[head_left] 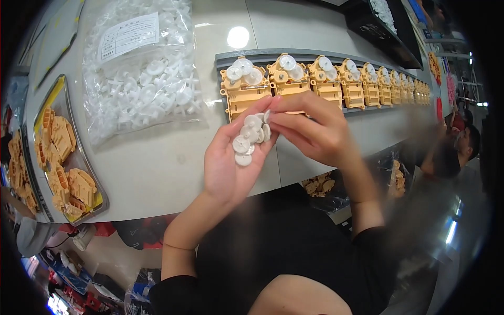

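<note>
Several small white plastic gears (242, 144) lie in the cupped palm of my left hand (227, 168), which faces up over the near side of the table. My right hand (317, 128) meets it at the fingertips, thumb and fingers pinched on a white gear (266, 116) at the edge of the pile. Just beyond my hands, a long row of yellow plastic gearbox housings (328, 93) stands in a grey rail (247, 54). White gears sit on top of the housings. My left fingertips partly cover the nearest housings.
A clear bag (142, 100) full of white gears lies at the far left. Left of it, a metal tray (100, 210) holds yellow housings. A black bin (386, 34) with white parts stands at the far right. Another person (462, 144) sits at the right.
</note>
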The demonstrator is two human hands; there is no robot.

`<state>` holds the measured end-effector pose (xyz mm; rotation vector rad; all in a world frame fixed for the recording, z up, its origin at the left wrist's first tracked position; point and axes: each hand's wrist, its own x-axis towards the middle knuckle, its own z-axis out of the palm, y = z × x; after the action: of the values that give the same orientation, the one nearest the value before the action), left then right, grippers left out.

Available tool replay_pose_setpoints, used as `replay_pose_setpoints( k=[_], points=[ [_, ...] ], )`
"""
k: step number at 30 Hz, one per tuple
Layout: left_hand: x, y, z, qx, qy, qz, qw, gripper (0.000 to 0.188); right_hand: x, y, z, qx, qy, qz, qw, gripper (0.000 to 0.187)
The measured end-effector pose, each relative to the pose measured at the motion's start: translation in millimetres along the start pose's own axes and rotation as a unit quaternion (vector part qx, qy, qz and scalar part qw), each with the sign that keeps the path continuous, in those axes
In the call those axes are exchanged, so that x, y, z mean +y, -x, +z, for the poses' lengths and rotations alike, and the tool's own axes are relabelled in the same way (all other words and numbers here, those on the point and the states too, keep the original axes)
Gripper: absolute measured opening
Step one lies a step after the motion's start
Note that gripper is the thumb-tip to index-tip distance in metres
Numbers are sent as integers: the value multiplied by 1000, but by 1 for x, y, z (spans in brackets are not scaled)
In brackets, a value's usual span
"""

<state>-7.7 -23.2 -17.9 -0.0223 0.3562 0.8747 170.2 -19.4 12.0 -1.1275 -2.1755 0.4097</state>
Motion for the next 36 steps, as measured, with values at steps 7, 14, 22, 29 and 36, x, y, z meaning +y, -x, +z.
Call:
replay_pose_setpoints(
  k=[7, 14, 22, 29, 36],
  points=[
    [0, -1, 1, 6, 6, -10, 1000, 53, 4, 2, -3, -20, 49, -15, 998, 29],
    [5, -4, -3, -14, 74, 21, 997, 55, 48, -7, -3, 125, 129, 6, 984, 17],
    [9, -1, -6, -23, 93, 32, 995, 55, 59, -7, 8, 99, 152, 4, 983, 17],
    [10, -1, -8, -19, 111, 27, 993, 55, 58, -9, 8, 104, 138, -13, 985, 17],
    [10, 0, -9, -39, 126, 23, 991, 56, 56, -9, 3, 74, 157, -20, 985, 17]
  ],
)
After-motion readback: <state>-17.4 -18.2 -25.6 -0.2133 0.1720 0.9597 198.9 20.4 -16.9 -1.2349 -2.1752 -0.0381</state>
